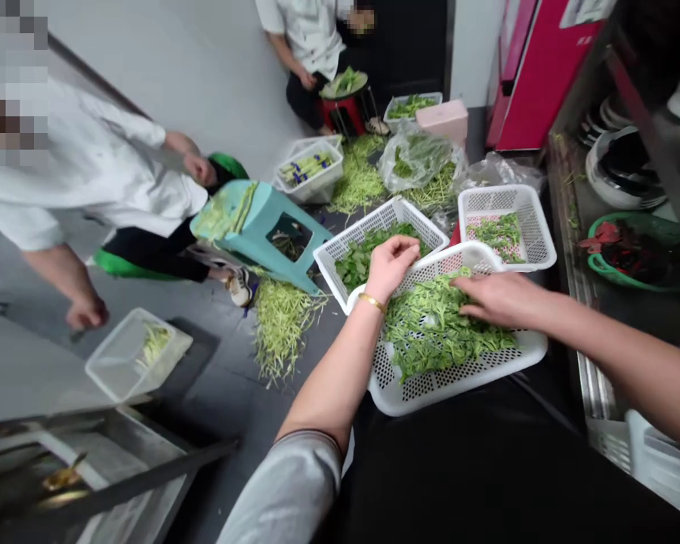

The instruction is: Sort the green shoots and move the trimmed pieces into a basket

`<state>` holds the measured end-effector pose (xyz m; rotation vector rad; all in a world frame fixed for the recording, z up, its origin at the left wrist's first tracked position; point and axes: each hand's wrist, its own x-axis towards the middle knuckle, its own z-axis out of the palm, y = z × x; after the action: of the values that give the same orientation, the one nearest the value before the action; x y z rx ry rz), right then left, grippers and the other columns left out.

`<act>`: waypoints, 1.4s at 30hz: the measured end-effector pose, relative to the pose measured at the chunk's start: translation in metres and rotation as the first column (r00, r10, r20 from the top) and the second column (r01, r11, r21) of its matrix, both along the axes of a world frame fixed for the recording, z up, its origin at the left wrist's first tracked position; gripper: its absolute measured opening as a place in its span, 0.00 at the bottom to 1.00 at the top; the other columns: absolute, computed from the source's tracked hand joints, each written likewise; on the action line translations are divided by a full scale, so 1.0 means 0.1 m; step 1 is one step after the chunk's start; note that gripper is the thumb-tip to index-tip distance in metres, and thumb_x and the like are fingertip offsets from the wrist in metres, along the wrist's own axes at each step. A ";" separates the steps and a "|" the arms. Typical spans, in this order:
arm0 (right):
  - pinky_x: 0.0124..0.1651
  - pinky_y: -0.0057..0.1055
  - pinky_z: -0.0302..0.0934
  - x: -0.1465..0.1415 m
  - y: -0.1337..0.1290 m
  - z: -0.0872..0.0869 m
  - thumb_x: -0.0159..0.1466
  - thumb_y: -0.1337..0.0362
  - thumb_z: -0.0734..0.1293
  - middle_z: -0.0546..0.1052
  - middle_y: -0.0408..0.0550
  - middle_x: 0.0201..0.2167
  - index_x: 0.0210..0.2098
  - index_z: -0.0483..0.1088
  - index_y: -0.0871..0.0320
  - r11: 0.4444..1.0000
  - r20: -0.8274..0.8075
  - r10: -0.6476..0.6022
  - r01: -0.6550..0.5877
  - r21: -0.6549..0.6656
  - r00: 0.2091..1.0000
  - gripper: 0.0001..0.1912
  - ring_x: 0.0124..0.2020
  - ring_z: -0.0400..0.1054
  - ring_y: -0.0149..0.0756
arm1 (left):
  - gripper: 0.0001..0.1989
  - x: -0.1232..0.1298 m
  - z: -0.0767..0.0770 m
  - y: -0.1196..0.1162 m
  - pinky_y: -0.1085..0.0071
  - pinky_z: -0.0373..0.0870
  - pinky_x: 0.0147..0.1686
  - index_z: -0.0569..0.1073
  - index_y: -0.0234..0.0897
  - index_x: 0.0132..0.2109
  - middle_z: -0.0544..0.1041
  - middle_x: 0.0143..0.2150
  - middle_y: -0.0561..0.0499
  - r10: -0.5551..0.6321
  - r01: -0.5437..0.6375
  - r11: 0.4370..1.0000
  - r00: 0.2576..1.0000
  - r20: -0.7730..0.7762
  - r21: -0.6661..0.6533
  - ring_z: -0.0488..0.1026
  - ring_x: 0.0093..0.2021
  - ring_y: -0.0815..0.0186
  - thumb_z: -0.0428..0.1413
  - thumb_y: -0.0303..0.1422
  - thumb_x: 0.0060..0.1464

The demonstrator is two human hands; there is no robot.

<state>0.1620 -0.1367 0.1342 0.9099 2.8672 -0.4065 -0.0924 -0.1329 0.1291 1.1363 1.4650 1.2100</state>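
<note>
Greens point(431, 329) lie in our white basket point(459, 392), right under our R hand point(490, 298), whose bent fingers touch them; can't tell if they're pinching any. Our L hand point(394, 264) is at the basket's far L side, fingertips bunched tog.; can't tell w/ what, if anything, betw. them. Just past L hand: 2nd basket point(363, 225) w/ leaves point(360, 264). Ahead of R hand: 3rd basket point(537, 227) w/ sprigs point(499, 230).
</note>
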 end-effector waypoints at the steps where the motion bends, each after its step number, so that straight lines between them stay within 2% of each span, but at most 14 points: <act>1: 0.32 0.34 0.52 0.09 0.06 0.01 0.74 0.59 0.69 0.85 0.56 0.40 0.59 0.78 0.59 0.999 0.012 -0.026 0.026 -0.027 1.000 0.17 0.33 0.75 0.43 | 0.02 0.00 0.00 0.01 0.74 0.72 0.34 0.82 0.35 0.37 0.81 0.29 0.54 -0.022 0.022 1.000 1.000 0.004 0.011 0.77 0.30 0.73 0.66 0.25 0.57; 4: 0.32 0.35 0.49 0.21 0.13 0.02 0.73 0.61 0.70 0.84 0.54 0.34 0.42 0.80 0.57 0.995 0.218 -0.042 0.060 -0.078 0.975 0.07 0.32 0.74 0.43 | 0.04 0.00 -0.02 0.06 0.74 0.70 0.34 0.81 0.35 0.37 0.80 0.28 0.55 -0.067 0.067 0.997 0.998 0.003 0.022 0.75 0.28 0.74 0.65 0.23 0.61; 6: 0.31 0.36 0.46 0.14 0.07 0.02 0.73 0.65 0.70 0.82 0.55 0.32 0.36 0.79 0.57 0.993 0.322 0.009 0.029 -0.113 0.947 0.09 0.30 0.73 0.42 | 0.04 0.00 -0.03 0.10 0.74 0.71 0.35 0.81 0.35 0.38 0.79 0.28 0.54 -0.088 0.088 0.996 0.996 0.009 0.016 0.75 0.29 0.73 0.64 0.23 0.63; 9: 0.32 0.38 0.46 -0.01 -0.06 0.02 0.74 0.69 0.65 0.81 0.56 0.32 0.36 0.79 0.58 0.991 0.315 0.050 -0.008 -0.134 0.948 0.12 0.30 0.72 0.41 | 0.02 0.01 -0.04 0.13 0.73 0.73 0.38 0.80 0.33 0.40 0.78 0.30 0.53 -0.100 0.099 0.995 0.995 0.015 0.021 0.78 0.32 0.72 0.63 0.25 0.64; 12: 0.31 0.36 0.48 -0.08 -0.10 -0.02 0.76 0.66 0.64 0.82 0.54 0.38 0.43 0.79 0.58 0.999 0.167 -0.004 0.012 -0.051 0.986 0.11 0.33 0.74 0.40 | 0.02 0.02 -0.02 0.11 0.74 0.75 0.38 0.81 0.32 0.43 0.79 0.32 0.52 -0.099 0.098 0.993 0.995 0.015 0.066 0.80 0.36 0.70 0.63 0.28 0.66; 15: 0.30 0.32 0.49 -0.09 -0.12 -0.14 0.75 0.62 0.66 0.81 0.51 0.42 0.52 0.79 0.56 0.991 0.059 0.098 -0.092 -0.094 0.993 0.11 0.32 0.72 0.36 | 0.06 0.02 0.09 -0.01 0.76 0.72 0.35 0.81 0.32 0.43 0.79 0.33 0.52 -0.117 0.115 0.990 0.993 0.016 0.083 0.80 0.35 0.72 0.62 0.31 0.69; 19: 0.29 0.33 0.47 -0.06 -0.10 -0.31 0.76 0.60 0.65 0.80 0.51 0.39 0.45 0.79 0.57 0.982 0.080 0.134 -0.122 -0.141 0.988 0.11 0.27 0.67 0.33 | 0.07 0.03 0.21 -0.33 0.71 0.70 0.37 0.80 0.33 0.33 0.78 0.30 0.51 -0.274 0.270 0.962 0.954 -0.125 -0.047 0.75 0.32 0.71 0.65 0.25 0.61; 22: 0.35 0.33 0.58 0.04 0.02 -0.29 0.77 0.59 0.64 0.81 0.50 0.39 0.42 0.78 0.56 0.967 -0.086 0.078 -0.096 -0.236 0.993 0.13 0.32 0.73 0.36 | 0.14 0.07 0.12 -0.57 0.65 0.68 0.41 0.76 0.36 0.24 0.75 0.26 0.51 -0.448 0.367 0.888 0.828 -0.337 -0.277 0.69 0.29 0.68 0.68 0.21 0.54; 24: 0.39 0.34 0.63 0.11 0.10 -0.22 0.76 0.55 0.65 0.82 0.49 0.37 0.41 0.78 0.55 0.927 -0.215 0.013 -0.092 -0.363 0.976 0.14 0.34 0.75 0.37 | 0.20 0.12 0.00 -0.65 0.62 0.68 0.43 0.69 0.39 0.20 0.68 0.23 0.52 -0.479 0.324 0.867 0.751 -0.455 -0.379 0.66 0.29 0.65 0.70 0.23 0.52; 29: 0.32 0.32 0.64 0.12 0.12 -0.04 0.70 0.38 0.73 0.79 0.45 0.29 0.37 0.78 0.55 0.743 -0.401 -0.375 0.013 -0.669 0.836 0.25 0.28 0.71 0.33 | 0.27 0.22 -0.19 -0.62 0.62 0.70 0.44 0.59 0.41 0.20 0.57 0.23 0.54 -0.449 0.311 0.891 0.706 -0.547 -0.330 0.69 0.33 0.60 0.71 0.24 0.48; 32: 0.25 0.28 0.62 0.07 0.06 -0.03 0.67 0.38 0.76 0.76 0.42 0.23 0.37 0.75 0.56 0.554 -0.352 -0.548 0.014 -0.832 0.759 0.26 0.22 0.68 0.30 | 0.22 0.17 -0.10 -0.56 0.66 0.67 0.37 0.64 0.40 0.21 0.64 0.22 0.54 -0.499 0.365 0.860 0.751 -0.433 -0.357 0.67 0.29 0.66 0.68 0.22 0.52; 34: 0.22 0.25 0.60 0.04 0.01 -0.05 0.66 0.41 0.77 0.77 0.42 0.24 0.37 0.74 0.57 0.490 -0.343 -0.602 -0.005 -0.872 0.721 0.24 0.20 0.67 0.28 | 0.18 0.10 0.00 -0.54 0.70 0.65 0.31 0.68 0.39 0.25 0.71 0.23 0.55 -0.484 0.393 0.836 0.857 -0.178 -0.383 0.68 0.27 0.70 0.70 0.27 0.53; 37: 0.18 0.23 0.56 -0.06 -0.06 -0.10 0.64 0.44 0.80 0.77 0.39 0.26 0.43 0.73 0.57 0.461 -0.370 -0.659 -0.036 -0.887 0.655 0.25 0.18 0.66 0.25 | 0.21 0.04 0.13 -0.56 0.76 0.65 0.24 0.71 0.37 0.29 0.78 0.26 0.53 -0.331 0.370 0.846 0.929 0.165 -0.385 0.74 0.25 0.72 0.76 0.37 0.50; 42: 0.17 0.25 0.60 -0.35 -0.16 -0.15 0.55 0.42 0.84 0.70 0.31 0.20 0.41 0.70 0.55 0.442 -0.389 -0.721 -0.052 -0.895 0.573 0.31 0.16 0.64 0.28 | 0.20 0.09 0.18 -0.59 0.78 0.68 0.21 0.77 0.33 0.28 0.79 0.24 0.51 -0.272 0.364 0.846 0.923 0.272 -0.390 0.74 0.21 0.74 0.79 0.38 0.48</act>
<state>0.1272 -0.1524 0.1191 1.3150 2.2012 -2.5298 -0.0837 -0.1915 0.1469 0.8710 1.2416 0.6945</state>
